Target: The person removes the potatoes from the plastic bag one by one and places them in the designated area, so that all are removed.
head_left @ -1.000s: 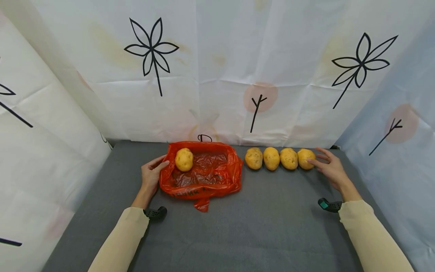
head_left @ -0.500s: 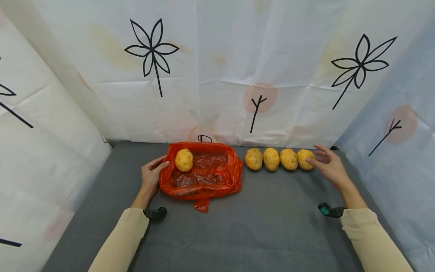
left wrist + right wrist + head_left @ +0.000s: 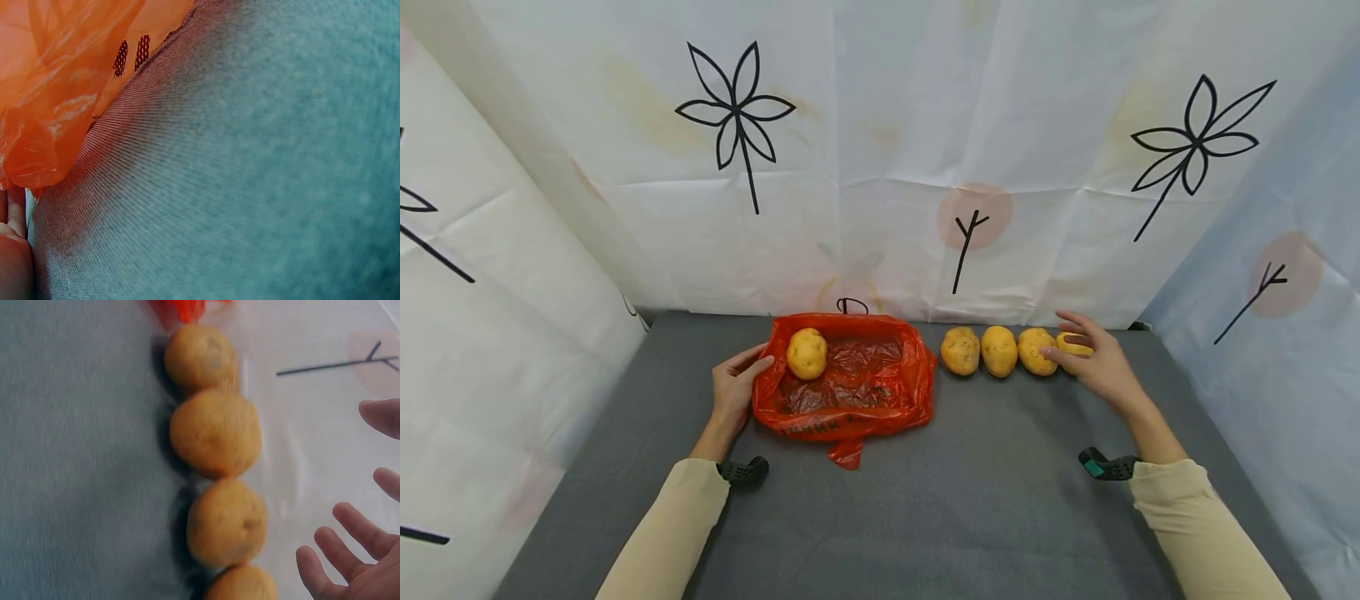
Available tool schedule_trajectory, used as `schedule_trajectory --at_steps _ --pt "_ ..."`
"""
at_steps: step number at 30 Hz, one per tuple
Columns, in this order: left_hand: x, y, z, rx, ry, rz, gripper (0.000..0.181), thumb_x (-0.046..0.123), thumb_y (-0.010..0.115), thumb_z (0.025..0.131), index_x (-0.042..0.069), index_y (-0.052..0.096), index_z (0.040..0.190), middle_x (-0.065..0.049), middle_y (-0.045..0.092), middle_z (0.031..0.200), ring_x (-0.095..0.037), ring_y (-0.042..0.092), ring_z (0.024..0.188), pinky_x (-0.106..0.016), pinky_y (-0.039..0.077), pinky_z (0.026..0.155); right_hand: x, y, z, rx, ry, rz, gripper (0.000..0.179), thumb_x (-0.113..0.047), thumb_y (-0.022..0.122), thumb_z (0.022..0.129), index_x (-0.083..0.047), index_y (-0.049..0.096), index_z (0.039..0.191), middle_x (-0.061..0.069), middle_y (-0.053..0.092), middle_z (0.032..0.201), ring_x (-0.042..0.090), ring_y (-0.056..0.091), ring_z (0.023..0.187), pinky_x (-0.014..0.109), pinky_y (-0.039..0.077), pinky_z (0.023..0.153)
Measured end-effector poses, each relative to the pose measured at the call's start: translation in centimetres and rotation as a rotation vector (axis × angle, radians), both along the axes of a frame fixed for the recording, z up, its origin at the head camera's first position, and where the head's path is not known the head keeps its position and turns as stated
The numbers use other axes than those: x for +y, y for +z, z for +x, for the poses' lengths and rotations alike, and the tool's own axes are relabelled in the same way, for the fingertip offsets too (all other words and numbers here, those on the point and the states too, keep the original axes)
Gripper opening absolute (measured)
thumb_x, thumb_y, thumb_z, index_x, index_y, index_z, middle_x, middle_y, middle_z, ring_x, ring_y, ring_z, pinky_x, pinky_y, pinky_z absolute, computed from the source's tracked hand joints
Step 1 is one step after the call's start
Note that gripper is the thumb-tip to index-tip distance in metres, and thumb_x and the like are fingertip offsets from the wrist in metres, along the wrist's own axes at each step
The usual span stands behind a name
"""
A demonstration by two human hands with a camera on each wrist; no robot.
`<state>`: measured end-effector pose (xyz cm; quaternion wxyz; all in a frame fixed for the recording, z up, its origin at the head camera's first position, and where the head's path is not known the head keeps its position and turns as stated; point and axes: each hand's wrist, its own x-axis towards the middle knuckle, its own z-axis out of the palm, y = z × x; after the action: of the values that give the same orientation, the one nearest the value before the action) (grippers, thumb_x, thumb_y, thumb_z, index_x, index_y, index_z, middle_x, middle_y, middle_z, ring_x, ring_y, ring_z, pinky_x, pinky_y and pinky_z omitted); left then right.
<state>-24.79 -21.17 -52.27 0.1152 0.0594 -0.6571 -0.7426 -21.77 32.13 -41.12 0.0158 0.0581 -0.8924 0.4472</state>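
A red plastic bag (image 3: 917, 367) lies spread wide on the table, with one potato (image 3: 807, 354) inside at its left end. My left hand (image 3: 733, 390) grips the bag's left edge, thumb over the rim; the left wrist view catches only a bit of that hand beside the bag (image 3: 44, 137). To the right of the bag, several potatoes stand in a row, from the leftmost potato (image 3: 960, 351) to the rightmost, partly hidden behind my right hand (image 3: 1101, 371). That hand hovers above the row's right end with spread fingers, holding nothing. In the right wrist view its fingers are apart from the potatoes (image 3: 215, 434).
Dark grey cloth covers the table (image 3: 970, 508). White printed fabric (image 3: 880, 150) hangs along the back and both sides, close behind the potato row. A thin black wire loop (image 3: 852, 305) shows behind the bag.
My right hand has moved left from beside the rightmost potato to over the row's right end, covering part of that potato. The left hand, bag and potatoes have stayed put.
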Motion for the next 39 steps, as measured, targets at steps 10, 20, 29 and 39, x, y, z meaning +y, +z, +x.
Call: schedule_trajectory --at_steps 10,20,29,39 --pt "-0.1 -0.1 0.0 0.006 -0.004 0.009 0.042 0.013 0.077 0.093 -0.007 0.067 0.128 0.002 0.075 0.109 -0.009 0.07 0.096 -0.022 0.058 0.081 -3.2 0.1 -0.2 -0.002 0.09 -0.075 0.073 -0.026 0.071 0.098 -0.012 0.034 0.159 0.027 0.037 0.153 0.05 0.036 0.139 0.068 0.04 0.102" --pt "-0.1 -0.1 -0.1 0.01 -0.002 0.01 0.041 0.012 0.077 0.092 -0.007 0.067 0.127 0.0 0.075 0.109 -0.009 0.07 0.095 -0.022 0.058 0.08 -6.8 0.6 -1.1 0.007 0.174 -0.136 0.066 -0.023 0.071 0.098 -0.013 0.041 0.155 0.022 0.044 0.15 0.044 0.039 0.138 0.064 0.038 0.107" --pt "0.0 -0.3 -0.1 0.015 -0.012 0.013 0.041 0.012 0.076 0.093 -0.009 0.066 0.127 0.002 0.075 0.107 -0.009 0.071 0.095 -0.022 0.058 0.08 -10.4 1.0 -1.8 0.029 0.25 -0.188 0.062 -0.018 0.071 0.097 -0.011 0.045 0.152 0.021 0.046 0.147 0.042 0.043 0.135 0.064 0.037 0.109" --pt "-0.1 -0.3 -0.2 0.004 0.003 0.005 0.04 0.013 0.077 0.093 -0.006 0.068 0.127 -0.001 0.075 0.11 -0.009 0.071 0.094 -0.022 0.058 0.079 -15.1 1.1 -2.5 0.024 0.333 -0.232 0.061 -0.017 0.072 0.096 -0.011 0.047 0.151 0.019 0.049 0.145 0.04 0.047 0.132 0.062 0.04 0.107"
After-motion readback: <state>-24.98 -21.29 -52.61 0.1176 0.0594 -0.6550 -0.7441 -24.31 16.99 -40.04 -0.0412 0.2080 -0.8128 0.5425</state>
